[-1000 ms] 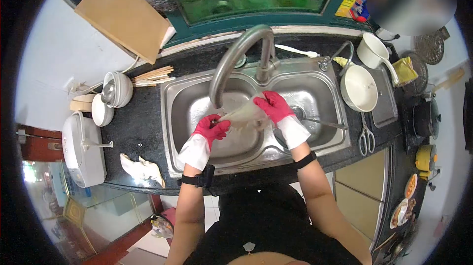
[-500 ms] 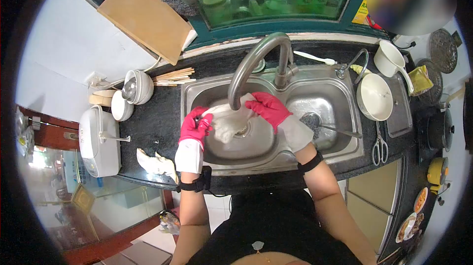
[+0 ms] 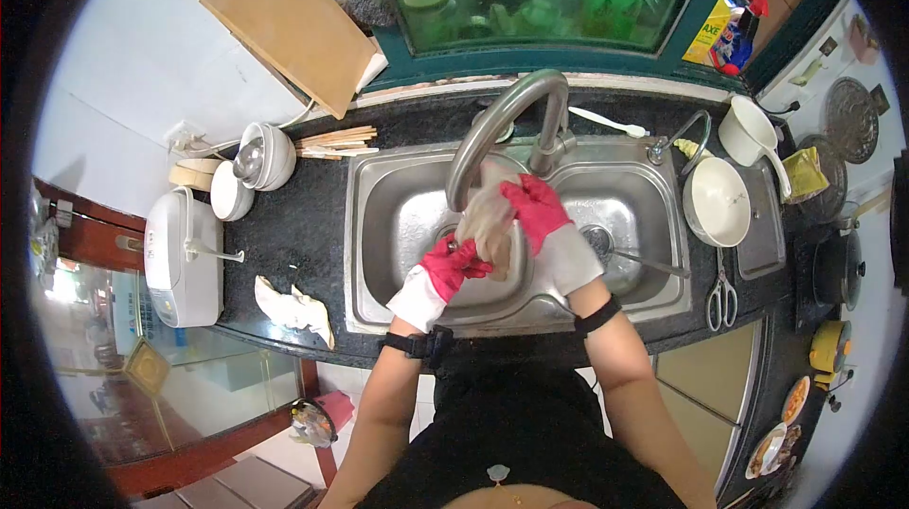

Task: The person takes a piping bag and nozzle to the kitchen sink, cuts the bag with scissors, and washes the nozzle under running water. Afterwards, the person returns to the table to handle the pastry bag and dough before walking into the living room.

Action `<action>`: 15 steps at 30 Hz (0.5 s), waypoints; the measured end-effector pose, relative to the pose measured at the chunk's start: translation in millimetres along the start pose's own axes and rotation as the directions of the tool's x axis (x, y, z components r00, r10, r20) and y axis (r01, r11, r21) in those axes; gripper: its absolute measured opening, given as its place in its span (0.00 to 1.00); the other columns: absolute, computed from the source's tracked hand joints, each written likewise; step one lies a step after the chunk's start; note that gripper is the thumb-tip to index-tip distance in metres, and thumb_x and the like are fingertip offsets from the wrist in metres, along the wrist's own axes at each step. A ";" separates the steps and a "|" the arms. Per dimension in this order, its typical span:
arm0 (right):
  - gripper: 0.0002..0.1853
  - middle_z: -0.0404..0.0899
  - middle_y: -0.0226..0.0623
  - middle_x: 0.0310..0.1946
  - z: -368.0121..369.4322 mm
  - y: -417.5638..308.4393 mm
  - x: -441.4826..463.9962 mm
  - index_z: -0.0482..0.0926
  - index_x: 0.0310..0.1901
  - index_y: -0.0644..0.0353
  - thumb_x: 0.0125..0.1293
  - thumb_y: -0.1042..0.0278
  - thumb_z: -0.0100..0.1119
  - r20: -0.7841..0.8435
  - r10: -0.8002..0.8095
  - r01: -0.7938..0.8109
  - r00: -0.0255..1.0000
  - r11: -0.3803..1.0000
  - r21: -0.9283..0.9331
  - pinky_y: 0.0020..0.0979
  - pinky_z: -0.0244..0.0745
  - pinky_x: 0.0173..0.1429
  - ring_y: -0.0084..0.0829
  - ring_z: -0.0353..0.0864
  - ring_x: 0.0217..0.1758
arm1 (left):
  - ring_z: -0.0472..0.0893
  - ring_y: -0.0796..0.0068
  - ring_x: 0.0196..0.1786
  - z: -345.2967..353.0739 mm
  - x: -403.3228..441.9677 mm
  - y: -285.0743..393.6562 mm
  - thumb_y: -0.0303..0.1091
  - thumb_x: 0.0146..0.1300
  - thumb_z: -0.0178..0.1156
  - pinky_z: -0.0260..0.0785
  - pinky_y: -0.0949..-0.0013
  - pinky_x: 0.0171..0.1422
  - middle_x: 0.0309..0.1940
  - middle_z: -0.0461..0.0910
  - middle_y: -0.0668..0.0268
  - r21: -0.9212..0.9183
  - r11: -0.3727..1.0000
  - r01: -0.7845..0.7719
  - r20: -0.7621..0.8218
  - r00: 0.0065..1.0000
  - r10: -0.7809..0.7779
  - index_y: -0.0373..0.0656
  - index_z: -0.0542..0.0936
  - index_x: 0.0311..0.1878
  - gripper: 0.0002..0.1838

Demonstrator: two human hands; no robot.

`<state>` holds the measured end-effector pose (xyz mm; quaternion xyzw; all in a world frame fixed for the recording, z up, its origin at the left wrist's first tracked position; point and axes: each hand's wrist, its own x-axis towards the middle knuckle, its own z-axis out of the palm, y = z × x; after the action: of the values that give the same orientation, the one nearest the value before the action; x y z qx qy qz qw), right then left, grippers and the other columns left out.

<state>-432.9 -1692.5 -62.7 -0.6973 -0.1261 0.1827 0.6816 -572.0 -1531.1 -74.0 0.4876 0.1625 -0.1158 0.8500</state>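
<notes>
Both of my hands wear pink gloves with white cuffs, over the left basin of a steel sink (image 3: pixel 369 310). A thin whitish cloth (image 3: pixel 486 220), crumpled and partly see-through, hangs between them below the curved faucet (image 3: pixel 483 135). My right hand (image 3: pixel 538 211) is closed on its upper right side. My left hand (image 3: pixel 453 267) grips its lower left part, fingers curled. The cloth covers part of the basin floor and drain.
A long-handled utensil (image 3: pixel 649 263) lies in the right basin. Right of the sink are a white bowl (image 3: pixel 717 201), scissors (image 3: pixel 722 301) and a white pot (image 3: pixel 748 130). Leftward are stacked bowls (image 3: pixel 275 159), chopsticks (image 3: pixel 336 142), a rice cooker (image 3: pixel 185 258) and a pale crumpled item (image 3: pixel 294 308).
My left hand has moved right and slightly down, nearer my right hand. The cloth, earlier stretched sideways, now hangs more upright and bunched. My right hand has shifted slightly right.
</notes>
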 end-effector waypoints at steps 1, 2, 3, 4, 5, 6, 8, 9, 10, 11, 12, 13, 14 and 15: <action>0.16 0.81 0.35 0.39 -20.2 16.4 7.4 0.77 0.46 0.63 0.60 0.62 0.62 -0.072 -0.085 0.066 0.994 0.970 -0.235 0.27 0.74 0.48 0.28 0.78 0.44 | 0.82 0.66 0.37 5.9 -1.6 7.9 0.34 0.67 0.55 0.76 0.64 0.44 0.42 0.79 0.60 -0.076 0.996 -0.048 -0.013 0.999 0.048 0.38 0.69 0.56 0.18; 0.17 0.81 0.38 0.38 -41.3 9.9 6.1 0.78 0.46 0.62 0.61 0.60 0.62 -0.069 -0.070 0.031 0.995 0.890 -0.456 0.29 0.74 0.47 0.29 0.79 0.43 | 0.82 0.67 0.37 12.2 -4.8 17.2 0.34 0.66 0.55 0.76 0.64 0.44 0.42 0.79 0.60 -0.149 0.984 -0.096 -0.032 0.995 0.092 0.37 0.68 0.56 0.18; 0.17 0.81 0.40 0.37 -62.8 1.7 5.2 0.78 0.45 0.62 0.61 0.57 0.61 -0.070 -0.056 -0.003 0.996 0.759 -0.651 0.31 0.74 0.47 0.30 0.80 0.42 | 0.82 0.68 0.36 24.4 -5.9 26.4 0.35 0.66 0.56 0.76 0.66 0.43 0.42 0.80 0.61 -0.149 0.979 -0.138 -0.047 0.990 0.133 0.37 0.69 0.55 0.18; 0.19 0.81 0.45 0.38 -84.5 6.3 12.6 0.79 0.45 0.60 0.62 0.53 0.60 -0.186 -0.034 -0.085 0.982 0.800 -0.594 0.34 0.74 0.49 0.33 0.81 0.42 | 0.82 0.68 0.36 27.0 -6.0 27.9 0.35 0.66 0.56 0.76 0.66 0.43 0.42 0.80 0.61 -0.146 0.979 -0.143 -0.047 0.989 0.137 0.37 0.69 0.55 0.18; 0.22 0.81 0.45 0.40 -91.1 -10.0 14.5 0.78 0.48 0.61 0.62 0.51 0.59 -0.373 -0.076 -0.140 0.925 0.843 -0.520 0.33 0.73 0.51 0.34 0.80 0.43 | 0.82 0.69 0.37 28.5 -5.2 29.5 0.35 0.66 0.56 0.76 0.66 0.44 0.42 0.80 0.61 -0.035 0.988 -0.150 -0.036 0.988 0.149 0.37 0.70 0.55 0.18; 0.23 0.81 0.44 0.41 -89.7 -17.2 25.3 0.78 0.49 0.62 0.63 0.50 0.57 -0.485 -0.190 -0.055 0.853 0.893 -0.447 0.34 0.71 0.53 0.36 0.80 0.45 | 0.82 0.69 0.38 30.5 -5.0 30.8 0.35 0.66 0.57 0.76 0.67 0.44 0.42 0.80 0.62 0.075 0.985 -0.156 -0.027 0.987 0.158 0.37 0.70 0.55 0.18; 0.23 0.82 0.43 0.43 -86.9 -27.8 53.4 0.78 0.49 0.63 0.64 0.50 0.56 -0.596 -0.275 0.040 0.754 0.926 -0.376 0.35 0.70 0.55 0.39 0.80 0.47 | 0.82 0.68 0.38 36.5 -5.1 32.8 0.36 0.65 0.57 0.76 0.67 0.45 0.41 0.80 0.61 0.087 0.979 -0.183 -0.040 0.982 0.187 0.36 0.70 0.54 0.18; 0.24 0.82 0.42 0.43 -86.9 -28.2 70.2 0.78 0.50 0.64 0.64 0.49 0.55 -0.520 -0.283 0.184 0.806 0.955 -0.234 0.34 0.69 0.55 0.37 0.80 0.46 | 0.82 0.67 0.37 37.5 -5.4 33.7 0.36 0.65 0.58 0.76 0.68 0.45 0.41 0.79 0.60 0.098 0.974 -0.206 -0.052 0.976 0.212 0.35 0.70 0.53 0.18; 0.24 0.82 0.40 0.43 -86.3 -25.1 78.6 0.77 0.51 0.64 0.65 0.49 0.54 -0.437 -0.305 0.305 0.846 0.950 -0.071 0.33 0.69 0.55 0.35 0.80 0.46 | 0.82 0.67 0.37 36.7 -6.1 33.3 0.36 0.65 0.58 0.76 0.68 0.45 0.41 0.79 0.60 0.099 0.974 -0.201 -0.056 0.977 0.207 0.35 0.70 0.53 0.18; 0.24 0.82 0.40 0.43 -83.7 -22.1 80.5 0.77 0.51 0.64 0.65 0.49 0.54 -0.435 -0.301 0.302 0.849 0.951 -0.069 0.33 0.69 0.55 0.35 0.80 0.46 | 0.82 0.69 0.37 35.7 -6.0 33.6 0.36 0.65 0.58 0.76 0.68 0.45 0.41 0.80 0.60 0.125 0.974 -0.188 -0.050 0.980 0.195 0.35 0.71 0.53 0.18; 0.24 0.82 0.40 0.43 -80.1 -19.7 84.1 0.77 0.51 0.64 0.65 0.50 0.54 -0.400 -0.269 0.285 0.876 0.958 -0.020 0.32 0.69 0.55 0.34 0.79 0.46 | 0.82 0.70 0.38 34.7 -5.0 34.8 0.37 0.64 0.59 0.76 0.68 0.45 0.41 0.80 0.61 0.149 0.973 -0.178 -0.043 0.982 0.186 0.36 0.72 0.52 0.18; 0.24 0.82 0.39 0.43 -75.7 -17.0 87.6 0.77 0.51 0.64 0.66 0.50 0.54 -0.360 -0.238 0.265 0.902 0.964 0.029 0.31 0.69 0.54 0.32 0.79 0.46 | 0.82 0.70 0.38 33.8 -4.9 35.4 0.37 0.64 0.59 0.76 0.68 0.45 0.41 0.80 0.61 0.147 0.973 -0.178 -0.048 0.981 0.187 0.36 0.72 0.52 0.18; 0.24 0.81 0.38 0.42 -71.5 -13.0 89.5 0.77 0.52 0.63 0.66 0.50 0.54 -0.317 -0.204 0.240 0.926 0.968 0.076 0.30 0.70 0.54 0.31 0.78 0.45 | 0.82 0.71 0.38 35.0 -7.1 36.8 0.37 0.64 0.59 0.75 0.68 0.46 0.40 0.80 0.61 0.162 0.970 -0.182 -0.055 0.980 0.193 0.35 0.72 0.53 0.19; 0.23 0.81 0.37 0.42 -68.2 -9.9 91.5 0.76 0.52 0.63 0.66 0.51 0.54 -0.271 -0.175 0.213 0.947 0.970 0.118 0.29 0.70 0.53 0.29 0.78 0.45 | 0.82 0.72 0.38 36.5 -9.2 37.6 0.37 0.64 0.59 0.75 0.68 0.46 0.40 0.80 0.61 0.175 0.966 -0.189 -0.061 0.977 0.202 0.35 0.72 0.54 0.19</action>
<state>-320.6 -1714.9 -60.1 -0.6477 -0.0905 0.0310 0.7559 -561.1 -1543.6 -23.4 0.5754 0.1364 -0.0254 0.8060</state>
